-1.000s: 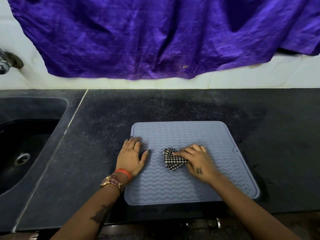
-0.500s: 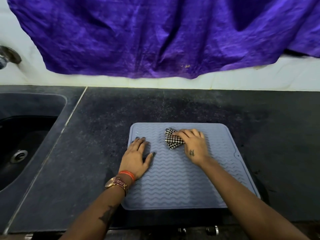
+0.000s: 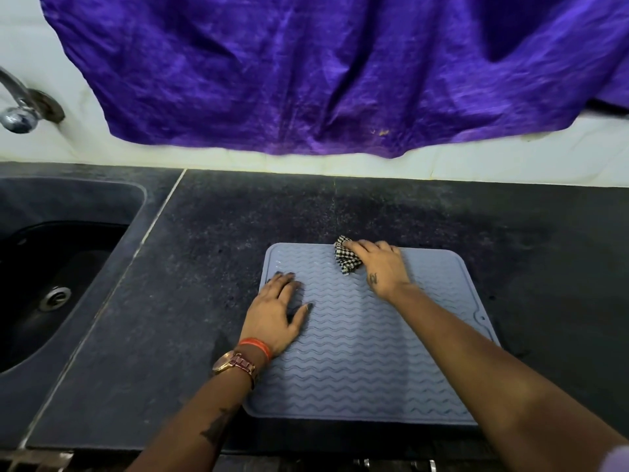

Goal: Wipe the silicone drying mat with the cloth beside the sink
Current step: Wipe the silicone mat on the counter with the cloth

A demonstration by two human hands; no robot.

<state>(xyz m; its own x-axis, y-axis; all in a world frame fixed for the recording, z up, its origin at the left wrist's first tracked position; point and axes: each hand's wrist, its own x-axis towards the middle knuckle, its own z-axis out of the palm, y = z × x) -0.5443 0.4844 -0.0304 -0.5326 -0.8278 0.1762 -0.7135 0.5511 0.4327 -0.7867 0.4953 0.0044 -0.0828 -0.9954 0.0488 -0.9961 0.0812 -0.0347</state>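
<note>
- Silicone drying mat (image 3: 367, 352): grey-blue, wavy ridged surface, rounded corners, lies flat on the dark tabletop (image 3: 211, 267). Landmark for everything below.
- Cloth (image 3: 345, 258): small, black-and-white checked, bunched up. Sits at the mat's far edge, about mid-width, one corner poking just past the edge onto the tabletop.
- Right hand (image 3: 381, 267): at the mat's far edge, fingers curled over the cloth and pressing it down on the mat. Grasping the cloth. Small tattoo on the back of the hand.
- Right forearm runs diagonally across the mat from its near right corner up to the far edge.
- Left hand (image 3: 277, 316): flat, palm down, fingers spread, on the mat's left margin. Released, grips nothing, just presses on the mat. Fingertips point to the mat's far left corner; thumb points inward across the ridges.
- Left wrist hangs over the mat's left edge: orange band (image 3: 256, 345) next to the hand, then a gold-toned watch (image 3: 235, 364). Tattoo on the forearm.
- The two hands are apart, bare mat between them.
- Sink (image 3: 51, 267): dark basin with a metal drain, well left of the mat, a strip of tabletop between.
- Tap (image 3: 17, 110): chrome, on the white wall above the sink, far left of the mat.
- Purple fabric (image 3: 323, 69): creased, hangs on the wall beyond the mat's far side, lower hem above the tabletop.
</note>
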